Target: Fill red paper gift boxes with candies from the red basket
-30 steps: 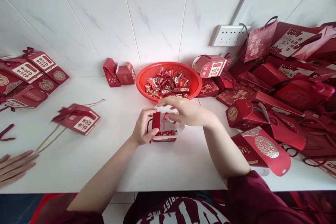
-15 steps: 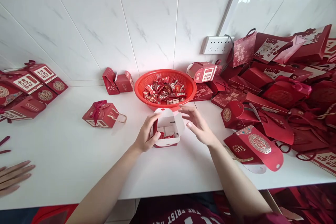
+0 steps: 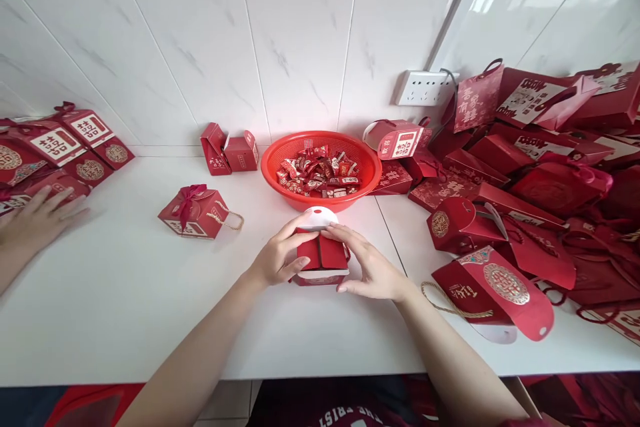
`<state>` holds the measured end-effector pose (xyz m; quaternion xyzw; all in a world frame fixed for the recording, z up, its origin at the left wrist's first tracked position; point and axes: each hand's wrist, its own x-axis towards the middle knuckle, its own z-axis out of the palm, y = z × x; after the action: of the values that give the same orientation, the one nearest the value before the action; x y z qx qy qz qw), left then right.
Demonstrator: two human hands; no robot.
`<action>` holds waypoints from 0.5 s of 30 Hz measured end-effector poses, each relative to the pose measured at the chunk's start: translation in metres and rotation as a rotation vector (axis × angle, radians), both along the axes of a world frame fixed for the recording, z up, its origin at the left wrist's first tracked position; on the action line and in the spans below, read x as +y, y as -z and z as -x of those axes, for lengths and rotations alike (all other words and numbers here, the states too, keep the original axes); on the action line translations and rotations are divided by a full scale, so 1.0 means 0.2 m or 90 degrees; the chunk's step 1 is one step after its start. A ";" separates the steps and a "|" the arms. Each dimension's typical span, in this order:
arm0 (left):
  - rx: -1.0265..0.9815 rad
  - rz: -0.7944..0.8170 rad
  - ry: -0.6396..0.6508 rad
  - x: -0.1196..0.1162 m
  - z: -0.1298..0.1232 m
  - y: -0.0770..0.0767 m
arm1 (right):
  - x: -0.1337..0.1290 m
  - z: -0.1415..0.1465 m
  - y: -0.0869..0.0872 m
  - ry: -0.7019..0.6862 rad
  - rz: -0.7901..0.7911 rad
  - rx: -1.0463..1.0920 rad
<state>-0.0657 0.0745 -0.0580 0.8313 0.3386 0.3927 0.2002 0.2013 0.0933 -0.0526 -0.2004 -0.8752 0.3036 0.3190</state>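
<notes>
A small red gift box (image 3: 320,276) stands on the white table in front of me, its two red side flaps folded inward over the top. Its white-lined back flap sticks up, and what lies inside is hidden. My left hand (image 3: 283,255) holds the box's left side, fingertips on the left flap. On the other side my right hand (image 3: 367,263) grips the box, with fingers on the right flap and thumb near the front corner. Just behind is a red basket (image 3: 273,180) of wrapped candies (image 3: 320,170).
A ribboned box (image 3: 193,213) and an open one (image 3: 243,152) stand left of the basket. Another person's hand (image 3: 43,217) touches stacked boxes (image 3: 90,167) at far left. Many red boxes (image 3: 505,227) pile up at right, below a power strip (image 3: 427,88).
The side flaps have folded inward, covering the box's opening. My right hand has come in onto the box. The other person's hand has moved up to the stacked boxes.
</notes>
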 end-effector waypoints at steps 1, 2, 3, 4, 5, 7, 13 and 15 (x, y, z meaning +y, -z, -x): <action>0.000 0.000 -0.007 -0.01 0.00 0.00 | -0.01 0.00 0.00 0.015 0.015 0.009; -0.009 0.006 -0.016 -0.01 0.00 0.00 | -0.02 0.01 0.00 0.033 0.034 0.019; -0.035 0.019 -0.026 -0.02 0.00 0.00 | -0.03 0.02 0.00 0.054 0.057 0.032; -0.074 0.042 -0.035 -0.02 -0.01 -0.01 | -0.04 0.03 0.00 0.078 0.076 0.048; -0.118 0.075 -0.041 -0.03 -0.02 0.00 | -0.05 0.05 0.01 0.101 0.090 0.070; -0.201 0.150 -0.037 -0.03 -0.04 0.00 | -0.07 0.08 0.02 0.141 0.119 0.118; -0.256 0.207 -0.054 -0.03 -0.06 0.01 | -0.07 0.14 0.09 0.141 0.353 0.188; -0.156 0.160 -0.034 -0.03 -0.06 -0.01 | -0.06 0.14 0.10 0.139 0.388 0.189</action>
<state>-0.0544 0.0681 -0.0568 0.7362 0.3802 0.4511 0.3317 0.1729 0.0805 -0.0734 -0.3325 -0.6618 0.5406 0.3991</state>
